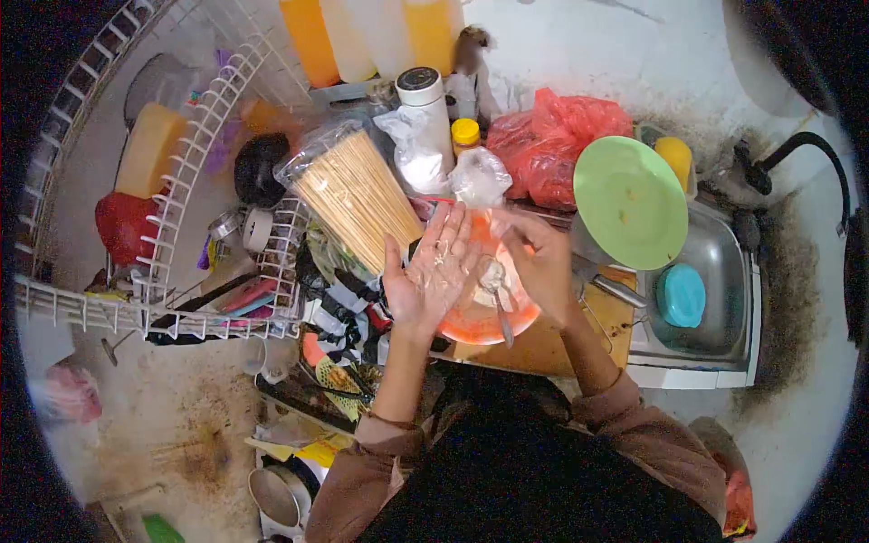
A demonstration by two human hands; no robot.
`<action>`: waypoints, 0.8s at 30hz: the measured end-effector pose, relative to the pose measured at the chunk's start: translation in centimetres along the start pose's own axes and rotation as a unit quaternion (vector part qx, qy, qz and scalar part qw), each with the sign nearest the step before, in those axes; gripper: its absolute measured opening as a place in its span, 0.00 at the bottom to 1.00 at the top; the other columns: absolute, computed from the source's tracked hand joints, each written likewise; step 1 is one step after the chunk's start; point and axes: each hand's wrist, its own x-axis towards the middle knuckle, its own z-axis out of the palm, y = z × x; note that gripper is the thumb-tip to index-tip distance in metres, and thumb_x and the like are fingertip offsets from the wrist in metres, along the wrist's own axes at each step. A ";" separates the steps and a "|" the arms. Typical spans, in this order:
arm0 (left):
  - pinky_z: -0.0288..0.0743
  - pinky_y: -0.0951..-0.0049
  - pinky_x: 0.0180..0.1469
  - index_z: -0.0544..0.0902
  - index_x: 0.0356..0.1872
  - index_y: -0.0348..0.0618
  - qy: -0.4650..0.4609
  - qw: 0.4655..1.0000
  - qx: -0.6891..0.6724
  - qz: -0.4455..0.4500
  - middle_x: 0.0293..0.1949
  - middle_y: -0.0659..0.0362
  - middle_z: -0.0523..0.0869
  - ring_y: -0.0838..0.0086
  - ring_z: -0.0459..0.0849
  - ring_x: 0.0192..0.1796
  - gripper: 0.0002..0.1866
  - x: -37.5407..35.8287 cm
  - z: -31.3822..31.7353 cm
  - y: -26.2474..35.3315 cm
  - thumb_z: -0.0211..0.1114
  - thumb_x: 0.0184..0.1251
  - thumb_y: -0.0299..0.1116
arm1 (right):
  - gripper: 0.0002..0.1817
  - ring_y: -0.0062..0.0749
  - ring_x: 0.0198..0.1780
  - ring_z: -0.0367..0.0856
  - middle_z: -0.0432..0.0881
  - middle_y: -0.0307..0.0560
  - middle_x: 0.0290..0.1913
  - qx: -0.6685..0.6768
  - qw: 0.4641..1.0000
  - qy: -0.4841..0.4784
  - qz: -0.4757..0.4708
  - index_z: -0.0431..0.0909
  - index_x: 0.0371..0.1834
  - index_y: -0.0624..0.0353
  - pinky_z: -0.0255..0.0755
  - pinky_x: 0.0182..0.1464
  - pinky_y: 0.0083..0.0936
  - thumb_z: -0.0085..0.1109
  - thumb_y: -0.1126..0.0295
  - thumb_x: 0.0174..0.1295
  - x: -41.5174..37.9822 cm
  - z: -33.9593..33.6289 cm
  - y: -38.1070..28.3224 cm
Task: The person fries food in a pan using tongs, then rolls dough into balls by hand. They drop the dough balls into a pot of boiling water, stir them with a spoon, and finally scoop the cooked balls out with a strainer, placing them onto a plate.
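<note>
My left hand (434,276) is palm up with its fingers stretched out, and small pale bits lie on the palm and fingers. Close on its right, my right hand (539,262) has its fingers bent together, and what they hold, if anything, is too small to make out. Both hands are above an orange-red bowl (466,328) with a pale rim. Inside the bowl a metal spoon (503,317) leans with its handle toward me, its head in some whitish stuff. The bowl rests on a wooden board (552,348).
Bamboo skewers (353,195) in plastic lie behind left. A white flask (425,118), a yellow-capped jar (465,134) and red plastic bags (557,145) stand behind. At right, a green plate (630,204) overlaps the sink (724,308). A white wire rack (172,226) fills the left.
</note>
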 end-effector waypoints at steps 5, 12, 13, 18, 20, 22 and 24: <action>0.44 0.63 0.67 0.49 0.66 0.40 0.023 1.000 -0.011 -0.003 0.67 0.53 0.51 0.67 0.48 0.69 0.43 0.2 -0.3 0.3 0.32 0.60 0.66 | 0.08 0.29 0.35 0.77 0.79 0.47 0.33 -0.066 0.991 -0.113 -0.013 0.79 0.35 0.64 0.69 0.39 0.22 0.56 0.79 0.51 -1.3 -0.7 -1.1; 0.53 0.61 0.64 0.48 0.66 0.41 0.010 0.996 0.085 0.011 0.67 0.50 0.52 0.66 0.53 0.68 0.44 0.4 -0.9 0.9 0.31 0.59 0.67 | 0.12 0.34 0.42 0.77 0.77 0.49 0.36 -0.114 0.984 -0.124 -0.061 0.75 0.41 0.63 0.69 0.44 0.24 0.49 0.82 0.54 -2.2 -0.2 -1.2; 0.52 0.61 0.64 0.48 0.66 0.41 0.012 0.996 0.089 0.013 0.67 0.50 0.52 0.66 0.52 0.68 0.44 0.4 -1.0 0.9 0.31 0.59 0.67 | 0.12 0.30 0.43 0.77 0.77 0.48 0.35 -0.099 0.985 -0.124 -0.064 0.75 0.42 0.64 0.68 0.44 0.21 0.47 0.83 0.55 -2.4 -0.2 -0.9; 0.52 0.61 0.64 0.48 0.66 0.41 0.017 0.996 0.083 0.013 0.67 0.49 0.52 0.65 0.52 0.68 0.44 0.3 -1.0 1.0 0.31 0.59 0.67 | 0.12 0.27 0.47 0.75 0.76 0.50 0.40 0.061 0.966 -0.210 0.139 0.75 0.41 0.63 0.69 0.47 0.22 0.48 0.83 0.54 -2.5 -0.9 -0.4; 0.51 0.61 0.64 0.48 0.66 0.40 0.018 0.996 0.090 0.013 0.67 0.49 0.52 0.65 0.52 0.68 0.44 0.4 -1.0 0.9 0.31 0.59 0.67 | 0.13 0.29 0.49 0.74 0.74 0.52 0.43 -0.010 0.945 -0.261 0.197 0.75 0.42 0.64 0.68 0.49 0.23 0.49 0.83 0.52 -1.8 -1.4 -1.3; 0.50 0.62 0.65 0.48 0.66 0.40 0.014 0.994 0.109 0.020 0.67 0.49 0.52 0.65 0.51 0.68 0.44 0.4 -0.9 0.8 0.31 0.59 0.67 | 0.15 0.30 0.53 0.71 0.72 0.53 0.49 -0.115 0.913 -0.301 0.250 0.75 0.43 0.64 0.66 0.53 0.24 0.51 0.83 0.50 -1.0 -1.5 -2.8; 0.48 0.62 0.65 0.47 0.66 0.40 0.014 0.991 0.131 0.030 0.67 0.49 0.52 0.65 0.50 0.69 0.44 0.4 -0.6 0.6 0.31 0.59 0.67 | 0.19 0.37 0.58 0.66 0.68 0.56 0.54 -0.121 0.956 -0.266 0.022 0.72 0.48 0.65 0.62 0.57 0.29 0.52 0.81 0.49 -1.4 -0.7 -1.1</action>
